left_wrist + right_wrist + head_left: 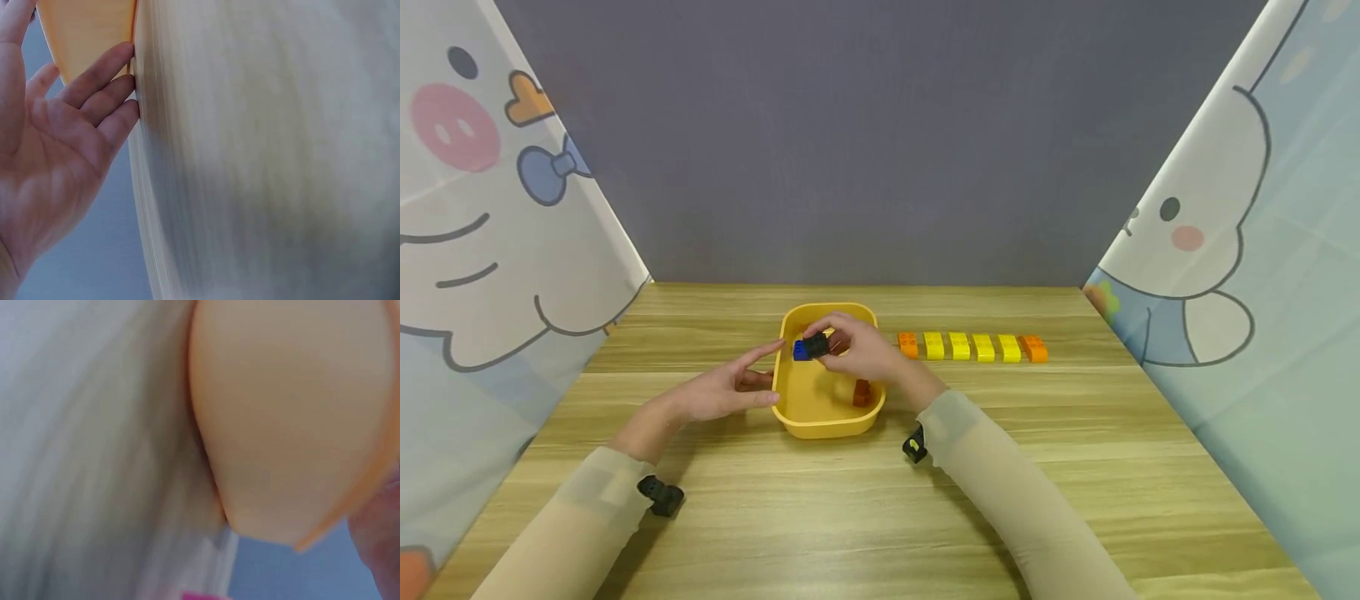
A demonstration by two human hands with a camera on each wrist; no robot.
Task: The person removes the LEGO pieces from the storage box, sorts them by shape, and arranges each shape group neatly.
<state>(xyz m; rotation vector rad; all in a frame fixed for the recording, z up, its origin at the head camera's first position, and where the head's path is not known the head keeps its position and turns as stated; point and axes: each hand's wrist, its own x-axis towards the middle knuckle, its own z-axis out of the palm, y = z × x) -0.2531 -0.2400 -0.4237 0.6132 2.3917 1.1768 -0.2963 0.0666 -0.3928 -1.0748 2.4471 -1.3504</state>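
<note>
A yellow plastic bin (820, 429) stands on the table. Over it my right hand (861, 350) pinches a black toy brick (816, 345) between thumb and fingers. A blue brick (801, 350) shows right beside the black one; whether they touch I cannot tell. Farther down in the bin lies a dark red brick (861, 392), partly covered by the right hand. My left hand (726, 390) is at the bin's left side, its extended fingers touching the wall, as the left wrist view also shows. In the right wrist view only an edge of the right hand (378, 534) appears behind the bin.
Right of the bin runs a row of toy bricks on the wooden table (820, 517): an orange brick (907, 345), several yellow bricks (958, 346), then another orange brick (1034, 349). A dark grey panel (865, 150) rises behind, with printed cloths on both sides.
</note>
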